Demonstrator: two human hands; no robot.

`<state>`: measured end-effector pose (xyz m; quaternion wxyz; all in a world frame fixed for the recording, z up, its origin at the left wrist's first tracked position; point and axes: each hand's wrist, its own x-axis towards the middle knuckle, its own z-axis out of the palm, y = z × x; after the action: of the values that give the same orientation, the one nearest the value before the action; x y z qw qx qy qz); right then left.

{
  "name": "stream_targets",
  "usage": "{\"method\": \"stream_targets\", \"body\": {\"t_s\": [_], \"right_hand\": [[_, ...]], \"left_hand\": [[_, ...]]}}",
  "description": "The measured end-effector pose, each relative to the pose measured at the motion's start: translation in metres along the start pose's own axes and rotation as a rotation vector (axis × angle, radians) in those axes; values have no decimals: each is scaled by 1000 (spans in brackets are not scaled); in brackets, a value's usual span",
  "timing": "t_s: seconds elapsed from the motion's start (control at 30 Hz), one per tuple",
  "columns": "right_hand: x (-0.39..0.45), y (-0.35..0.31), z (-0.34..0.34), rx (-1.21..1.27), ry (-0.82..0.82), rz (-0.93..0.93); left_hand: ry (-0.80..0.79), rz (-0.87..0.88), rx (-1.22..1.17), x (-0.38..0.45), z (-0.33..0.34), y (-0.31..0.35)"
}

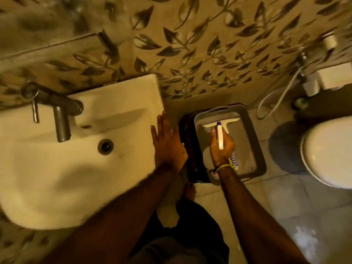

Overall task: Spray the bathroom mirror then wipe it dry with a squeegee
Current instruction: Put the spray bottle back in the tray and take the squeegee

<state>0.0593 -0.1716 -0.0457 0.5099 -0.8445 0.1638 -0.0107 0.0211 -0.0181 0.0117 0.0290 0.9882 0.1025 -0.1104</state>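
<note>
Gripping the squeegee (220, 128) by its smooth white plastic handle, the right hand (222, 147) sits right of centre in the frame, over a grey rectangular tray (255, 149) on the floor. The handle's long axis runs up the frame, away from the person, ending in the crosswise blade. The left hand (168, 143) lies open and flat beside the glossy ceramic sink (76, 168). No mirror shows clearly.
</note>
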Motion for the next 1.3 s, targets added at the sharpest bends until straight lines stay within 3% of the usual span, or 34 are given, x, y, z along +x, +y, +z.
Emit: {"method": "stream_targets", "body": {"t_s": [0.17, 0.3, 0.53, 0.83, 1.1, 1.3], "right_hand": [[40, 24, 27, -66, -35, -41], [54, 40, 34, 27, -71, 49], [34, 61, 21, 128, -82, 79], [22, 57, -2, 7, -135, 167], [6, 47, -25, 83, 75, 183], [38, 71, -29, -69, 147, 323]], "left_hand": [[24, -22, 24, 1, -2, 4], [79, -6, 9, 0, 1, 4], [111, 5, 14, 1, 3, 4], [50, 1, 34, -2, -1, 7], [33, 3, 46, -2, -5, 5], [39, 5, 16, -4, -8, 2]]}}
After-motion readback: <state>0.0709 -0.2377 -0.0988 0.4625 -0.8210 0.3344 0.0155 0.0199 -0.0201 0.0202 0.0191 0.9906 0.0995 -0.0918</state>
